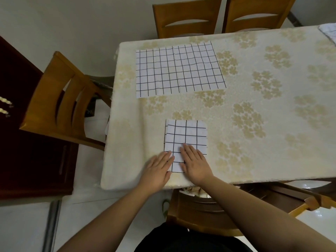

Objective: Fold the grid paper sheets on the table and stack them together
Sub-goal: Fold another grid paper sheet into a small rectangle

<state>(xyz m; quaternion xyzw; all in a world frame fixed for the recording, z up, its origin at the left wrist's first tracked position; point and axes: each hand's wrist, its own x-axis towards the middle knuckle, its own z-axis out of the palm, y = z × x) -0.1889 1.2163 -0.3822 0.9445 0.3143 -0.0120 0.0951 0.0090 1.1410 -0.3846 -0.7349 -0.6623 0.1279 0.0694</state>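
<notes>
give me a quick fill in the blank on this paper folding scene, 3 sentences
1. Both hands, the left hand and the right hand, press flat on the ____ grid sheet.
2. The unfolded grid sheet lies ____ from the person than the folded one.
3. The table is covered by a cloth with a ____ pattern.

Missing words: folded; farther; floral

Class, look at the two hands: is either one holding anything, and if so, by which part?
Nothing is gripped. The left hand and right hand lie flat, fingers straight, pressing down on the near end of the folded grid sheet.
</notes>
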